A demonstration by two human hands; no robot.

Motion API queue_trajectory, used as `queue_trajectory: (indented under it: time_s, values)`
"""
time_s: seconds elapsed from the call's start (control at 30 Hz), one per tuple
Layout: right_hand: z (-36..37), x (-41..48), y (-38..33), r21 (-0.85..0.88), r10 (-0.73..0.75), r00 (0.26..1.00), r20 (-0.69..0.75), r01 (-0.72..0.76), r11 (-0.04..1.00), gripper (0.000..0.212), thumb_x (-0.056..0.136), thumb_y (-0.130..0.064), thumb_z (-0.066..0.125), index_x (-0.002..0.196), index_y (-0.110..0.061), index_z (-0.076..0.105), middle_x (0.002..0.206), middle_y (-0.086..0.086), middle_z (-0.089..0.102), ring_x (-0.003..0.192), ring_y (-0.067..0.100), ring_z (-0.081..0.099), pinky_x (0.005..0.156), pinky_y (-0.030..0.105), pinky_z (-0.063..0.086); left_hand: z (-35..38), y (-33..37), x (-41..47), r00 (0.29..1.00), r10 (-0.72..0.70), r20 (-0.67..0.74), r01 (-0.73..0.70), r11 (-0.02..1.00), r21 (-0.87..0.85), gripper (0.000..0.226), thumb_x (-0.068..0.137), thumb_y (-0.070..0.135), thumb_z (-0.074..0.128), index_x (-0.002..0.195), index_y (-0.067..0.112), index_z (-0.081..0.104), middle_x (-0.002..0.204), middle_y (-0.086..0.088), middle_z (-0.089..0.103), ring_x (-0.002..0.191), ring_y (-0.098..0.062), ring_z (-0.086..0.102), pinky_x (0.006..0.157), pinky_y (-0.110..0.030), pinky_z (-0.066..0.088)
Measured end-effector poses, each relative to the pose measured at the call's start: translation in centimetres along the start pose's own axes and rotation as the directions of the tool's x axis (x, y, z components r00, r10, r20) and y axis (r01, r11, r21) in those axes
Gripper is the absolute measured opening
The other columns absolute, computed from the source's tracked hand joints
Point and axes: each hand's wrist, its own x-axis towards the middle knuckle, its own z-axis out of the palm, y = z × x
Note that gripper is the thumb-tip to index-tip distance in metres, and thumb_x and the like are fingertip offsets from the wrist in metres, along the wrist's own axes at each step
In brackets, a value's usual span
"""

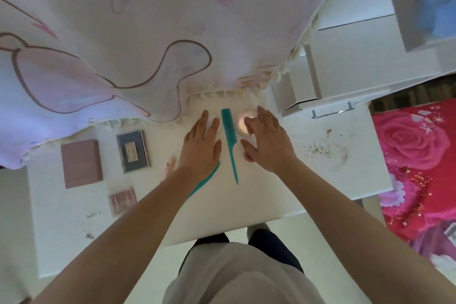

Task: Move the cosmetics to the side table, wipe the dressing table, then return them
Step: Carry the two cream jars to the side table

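Your white counter (345, 180) carries a scatter of crumbs (318, 149) on its right side, and a bear-print cloth (123, 32) drapes over its back edge. Your left hand (201, 145) lies flat with its fingers straight and close, just left of the teal comb (229, 136). Your right hand (267, 145) spreads relaxed fingers over a round jar (243, 122). A pink box (81, 163), a dark palette (133, 150) and a small compact (122, 201) lie further left. Rose-print bedding (414, 155) fills the right.
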Motion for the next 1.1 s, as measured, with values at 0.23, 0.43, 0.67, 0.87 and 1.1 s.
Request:
queue_trajectory:
  time_s: [0.23,0.43,0.67,0.87,1.1]
  values:
    - [0.1,2.3,0.0,0.119,-0.033,0.998,-0.051,0.039,0.992,0.049,0.079,-0.028,0.079,0.113,-0.007,0.051,0.124,0.012,0.054,0.098,0.034,0.062,0.084,0.042,0.051,-0.2,1.1,1.9,0.994,-0.094,-0.057,0.090,0.993,-0.072,0.035,0.093,0.011,0.056,0.127,0.009,0.048,0.138,-0.016,0.045,0.114,-0.038,0.052,0.094,-0.043,0.047]
    - [-3.3,0.2,0.5,0.216,-0.096,0.980,-0.173,0.133,0.967,0.056,0.078,-0.026,0.077,0.125,-0.015,0.049,0.127,0.006,0.052,0.107,0.030,0.057,0.083,0.040,0.054,-3.9,2.5,-0.7,0.971,-0.047,-0.236,0.010,0.988,-0.157,0.040,0.091,0.019,0.061,0.127,0.014,0.047,0.127,-0.013,0.052,0.108,-0.033,0.054,0.078,-0.041,0.054]
    - [-5.7,-1.2,-1.7,0.199,-0.274,0.928,-0.250,0.327,0.924,0.053,0.078,-0.037,0.076,0.124,-0.021,0.053,0.133,0.002,0.051,0.110,0.025,0.054,0.082,0.036,0.052,-8.5,3.0,-8.1,0.855,-0.187,-0.483,0.155,0.982,-0.106,0.036,0.094,0.027,0.055,0.128,0.016,0.049,0.127,-0.014,0.051,0.108,-0.033,0.052,0.077,-0.041,0.051]
    - [-5.5,-0.8,-9.3,0.173,-0.497,0.837,-0.228,0.537,0.825,0.051,0.080,-0.044,0.070,0.127,-0.027,0.058,0.135,0.004,0.051,0.116,0.030,0.053,0.088,0.041,0.053,-11.4,1.6,-16.7,0.698,-0.310,-0.646,0.323,0.941,-0.103,0.040,0.096,0.029,0.044,0.135,0.023,0.050,0.126,-0.022,0.047,0.111,-0.038,0.048,0.080,-0.042,0.052]
    - [-6.1,-5.0,-23.1,0.163,-0.740,0.604,-0.295,0.795,0.584,0.048,0.084,-0.045,0.068,0.129,-0.029,0.059,0.138,-0.001,0.050,0.116,0.021,0.050,0.085,0.030,0.049,-16.5,-0.9,-30.3,0.381,-0.401,-0.833,0.501,0.847,-0.178,0.036,0.098,0.025,0.047,0.134,0.023,0.050,0.127,-0.020,0.045,0.108,-0.037,0.048,0.078,-0.040,0.049]
